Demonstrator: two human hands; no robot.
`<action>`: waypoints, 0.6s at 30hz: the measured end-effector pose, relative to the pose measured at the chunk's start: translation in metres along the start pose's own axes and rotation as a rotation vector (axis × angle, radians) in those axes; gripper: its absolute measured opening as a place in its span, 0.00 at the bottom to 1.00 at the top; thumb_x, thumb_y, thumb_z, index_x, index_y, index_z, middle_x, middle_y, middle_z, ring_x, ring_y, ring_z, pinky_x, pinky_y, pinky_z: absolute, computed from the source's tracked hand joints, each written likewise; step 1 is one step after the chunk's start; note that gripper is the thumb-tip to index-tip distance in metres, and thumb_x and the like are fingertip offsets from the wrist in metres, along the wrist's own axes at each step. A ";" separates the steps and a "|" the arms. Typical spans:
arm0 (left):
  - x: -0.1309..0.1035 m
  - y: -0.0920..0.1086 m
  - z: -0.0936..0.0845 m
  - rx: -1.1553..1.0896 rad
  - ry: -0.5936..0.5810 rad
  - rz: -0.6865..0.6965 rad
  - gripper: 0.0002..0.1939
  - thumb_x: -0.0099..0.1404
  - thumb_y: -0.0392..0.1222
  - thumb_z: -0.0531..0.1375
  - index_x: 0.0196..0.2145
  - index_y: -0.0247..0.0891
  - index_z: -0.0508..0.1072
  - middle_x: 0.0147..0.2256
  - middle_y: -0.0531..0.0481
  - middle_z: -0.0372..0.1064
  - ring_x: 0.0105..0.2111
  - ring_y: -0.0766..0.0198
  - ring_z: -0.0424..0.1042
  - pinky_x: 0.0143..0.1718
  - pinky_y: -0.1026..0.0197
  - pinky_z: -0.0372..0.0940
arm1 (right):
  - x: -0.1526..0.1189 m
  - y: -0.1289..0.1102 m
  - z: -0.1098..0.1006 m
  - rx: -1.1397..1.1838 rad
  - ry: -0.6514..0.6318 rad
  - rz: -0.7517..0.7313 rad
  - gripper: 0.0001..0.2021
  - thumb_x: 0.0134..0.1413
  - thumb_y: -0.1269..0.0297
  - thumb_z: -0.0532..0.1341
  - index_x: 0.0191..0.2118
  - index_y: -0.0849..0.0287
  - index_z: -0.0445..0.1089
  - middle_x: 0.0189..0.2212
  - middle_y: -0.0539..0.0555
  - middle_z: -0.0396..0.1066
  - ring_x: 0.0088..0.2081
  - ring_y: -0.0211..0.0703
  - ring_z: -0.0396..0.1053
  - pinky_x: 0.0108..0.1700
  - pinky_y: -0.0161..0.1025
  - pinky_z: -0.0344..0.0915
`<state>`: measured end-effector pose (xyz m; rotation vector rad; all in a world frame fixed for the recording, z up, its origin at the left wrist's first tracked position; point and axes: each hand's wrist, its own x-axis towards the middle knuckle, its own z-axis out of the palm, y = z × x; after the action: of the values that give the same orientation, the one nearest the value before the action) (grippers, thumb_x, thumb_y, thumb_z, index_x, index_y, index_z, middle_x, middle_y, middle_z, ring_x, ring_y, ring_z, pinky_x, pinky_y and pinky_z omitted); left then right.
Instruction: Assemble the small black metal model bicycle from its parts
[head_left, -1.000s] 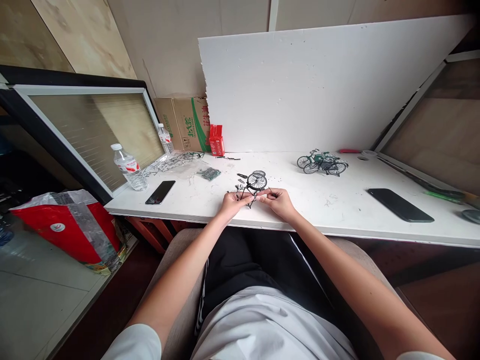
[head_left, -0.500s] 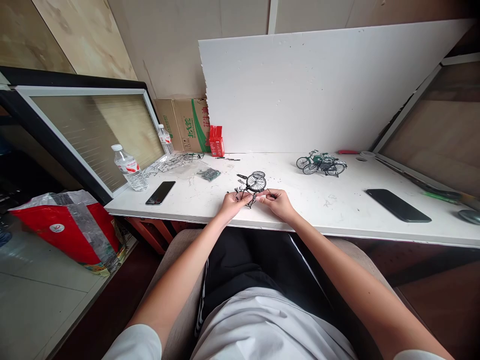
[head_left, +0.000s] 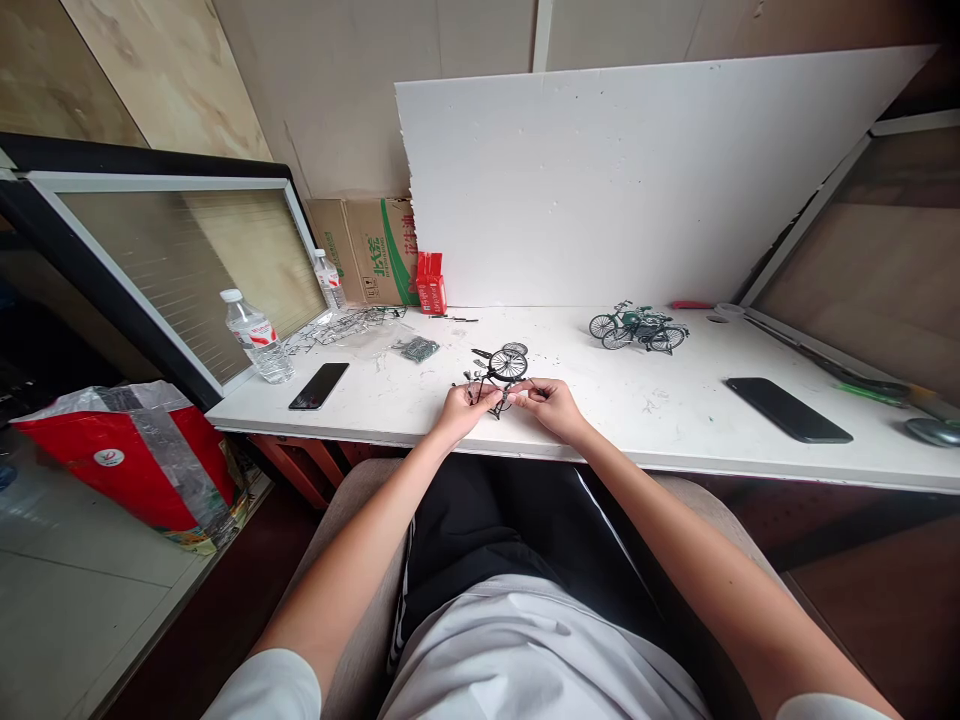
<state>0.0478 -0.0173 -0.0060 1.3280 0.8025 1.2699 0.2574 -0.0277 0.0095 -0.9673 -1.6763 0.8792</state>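
Note:
Near the table's front edge I hold a small black model bicycle (head_left: 493,372), its spoked wheel raised at the far side and its thin frame between my hands. My left hand (head_left: 463,412) is closed on the frame from the left, thumb pressed along it. From the right, my right hand (head_left: 549,405) pinches at the same frame, fingers curled; whether a tiny separate part sits in that pinch is too small to tell. Another spoked wheel (head_left: 514,347) shows just behind the raised one. Small dark loose pieces (head_left: 480,356) lie close by on the tabletop.
Two model bicycles (head_left: 637,328) stand at the back right. A black phone (head_left: 786,409) lies right, another phone (head_left: 319,386) left. Around the left side are a water bottle (head_left: 259,335), thin dark part frames (head_left: 352,325), a small bag of parts (head_left: 417,348) and a red box (head_left: 431,284).
The view has shifted slightly. Both hands keep their hold on the model bicycle, with hardly any visible movement.

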 end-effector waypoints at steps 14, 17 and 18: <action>-0.001 -0.002 -0.001 -0.001 -0.002 0.004 0.23 0.55 0.54 0.77 0.39 0.33 0.81 0.39 0.41 0.81 0.41 0.55 0.78 0.49 0.51 0.72 | -0.001 0.000 0.000 -0.046 -0.004 0.008 0.19 0.55 0.44 0.72 0.40 0.57 0.83 0.39 0.57 0.83 0.40 0.51 0.78 0.47 0.46 0.73; 0.000 -0.004 -0.002 0.001 -0.021 0.013 0.23 0.56 0.54 0.76 0.39 0.32 0.82 0.39 0.40 0.81 0.41 0.54 0.79 0.50 0.50 0.72 | -0.001 0.000 -0.001 -0.049 -0.007 0.003 0.20 0.56 0.44 0.71 0.40 0.57 0.83 0.40 0.57 0.83 0.41 0.52 0.78 0.48 0.46 0.73; 0.000 -0.005 -0.003 0.007 -0.023 0.017 0.23 0.56 0.54 0.76 0.40 0.32 0.82 0.40 0.40 0.81 0.42 0.54 0.79 0.50 0.50 0.72 | -0.001 0.000 -0.001 -0.050 -0.005 0.005 0.20 0.56 0.44 0.71 0.40 0.57 0.83 0.40 0.57 0.83 0.41 0.52 0.78 0.48 0.46 0.73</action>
<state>0.0461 -0.0158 -0.0108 1.3555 0.7822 1.2636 0.2582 -0.0286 0.0094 -1.0037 -1.7082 0.8472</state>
